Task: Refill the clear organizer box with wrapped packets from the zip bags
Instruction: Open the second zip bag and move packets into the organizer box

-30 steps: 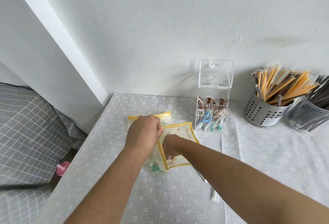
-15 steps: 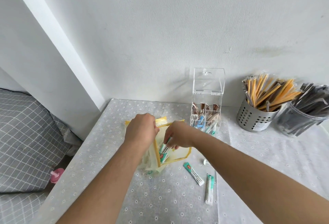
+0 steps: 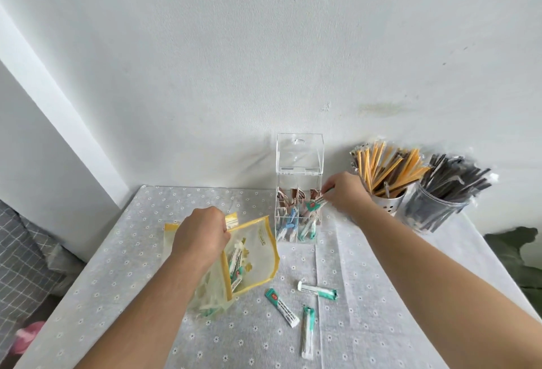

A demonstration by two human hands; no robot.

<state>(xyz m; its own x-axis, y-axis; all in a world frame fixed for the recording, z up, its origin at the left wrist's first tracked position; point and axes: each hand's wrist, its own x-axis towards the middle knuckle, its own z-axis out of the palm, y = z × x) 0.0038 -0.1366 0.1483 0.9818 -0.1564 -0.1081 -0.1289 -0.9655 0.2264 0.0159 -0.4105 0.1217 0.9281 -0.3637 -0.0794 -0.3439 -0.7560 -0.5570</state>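
The left hand (image 3: 202, 236) grips the floppy, yellow-edged zip bag (image 3: 252, 254) at its mouth. The right hand (image 3: 344, 194) pinches a slim crinkly packet (image 3: 313, 205) over the clear acrylic organizer box (image 3: 299, 189). Three flat packets (image 3: 282, 307) lie on the flower-dotted tabletop (image 3: 117, 266).

3 packets (image 3: 305, 308) before organizer box (image 3: 297, 216)

White wall (image 3: 264, 46), daisy-print grey tablecloth (image 3: 117, 295), grey checked bedding (image 3: 20, 251) left
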